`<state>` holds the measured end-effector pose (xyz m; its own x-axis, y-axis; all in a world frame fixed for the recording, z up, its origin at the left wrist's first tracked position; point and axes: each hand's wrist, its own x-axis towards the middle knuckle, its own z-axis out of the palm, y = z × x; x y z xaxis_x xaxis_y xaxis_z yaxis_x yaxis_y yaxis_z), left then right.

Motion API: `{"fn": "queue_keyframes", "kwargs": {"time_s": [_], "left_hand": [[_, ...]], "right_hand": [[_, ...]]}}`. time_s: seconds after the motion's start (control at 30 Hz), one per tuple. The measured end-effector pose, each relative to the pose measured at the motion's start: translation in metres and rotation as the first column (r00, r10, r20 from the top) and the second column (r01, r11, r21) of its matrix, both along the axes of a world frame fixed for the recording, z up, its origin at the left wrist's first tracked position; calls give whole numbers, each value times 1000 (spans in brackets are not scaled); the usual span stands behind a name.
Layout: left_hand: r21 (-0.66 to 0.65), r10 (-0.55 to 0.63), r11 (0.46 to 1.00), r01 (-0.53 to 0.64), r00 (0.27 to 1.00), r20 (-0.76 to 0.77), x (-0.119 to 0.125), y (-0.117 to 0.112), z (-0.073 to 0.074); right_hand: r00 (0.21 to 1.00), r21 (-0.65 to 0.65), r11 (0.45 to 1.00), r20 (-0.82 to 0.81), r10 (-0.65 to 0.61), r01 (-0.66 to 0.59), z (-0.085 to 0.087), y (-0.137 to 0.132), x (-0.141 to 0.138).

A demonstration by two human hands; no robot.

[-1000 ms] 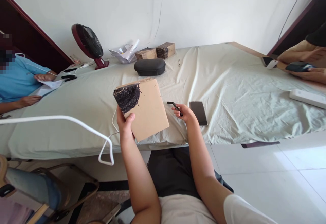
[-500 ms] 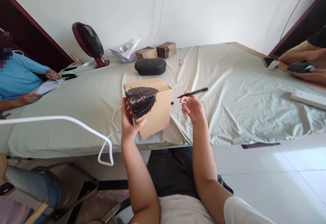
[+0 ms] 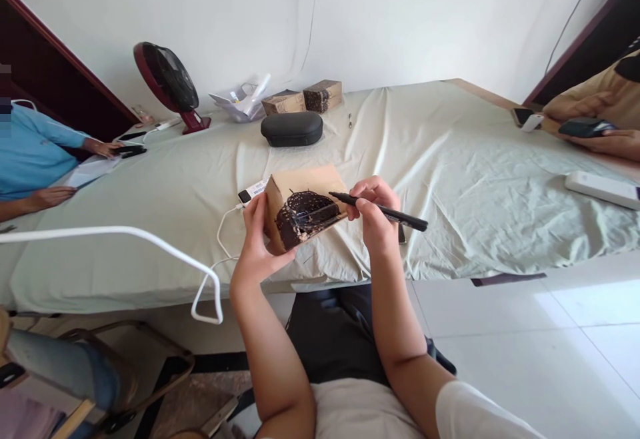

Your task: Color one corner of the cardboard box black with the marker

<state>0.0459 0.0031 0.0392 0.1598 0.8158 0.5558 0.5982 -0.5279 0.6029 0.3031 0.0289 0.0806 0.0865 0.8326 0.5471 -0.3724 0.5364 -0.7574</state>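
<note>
A brown cardboard box (image 3: 313,178) is tilted in front of me, with a big dark scribbled patch across one corner. My left hand (image 3: 257,246) grips its left side, thumb along the lower edge and fingers behind. Between the thumb and fingers of my right hand (image 3: 376,211) is a black marker pen (image 3: 407,219). Its tip points left, close to the box's upper face beside the patch; whether it touches I cannot tell. Behind my left fingers, a white device with a dark screen (image 3: 253,191) lies on the cloth, a white cable running to it.
A black hard case (image 3: 292,129) lies beyond the box. Behind it are scribbled cardboard boxes (image 3: 324,96), a plastic basket (image 3: 245,102) and a fan (image 3: 170,82). A white cable (image 3: 125,230) loops at left. People sit at both ends; a white power strip (image 3: 603,190) lies right.
The box has turned and tipped, bringing the dark patch lower and facing me. My right hand has swung the marker pen round and moved its tip in to the box.
</note>
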Motion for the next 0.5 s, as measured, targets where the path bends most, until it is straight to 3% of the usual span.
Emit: {"fn": "queue_keyframes", "kwargs": {"time_s": [0.27,0.5], "left_hand": [[-96,-55,994,53,998,-19,-4,-9,8],[-123,-81,989,82,997,11,-8,-9,7]], "right_hand": [[996,-27,996,23,82,-82,0,-4,-12],[985,0,996,145,91,-92,6,-12,-20]]}}
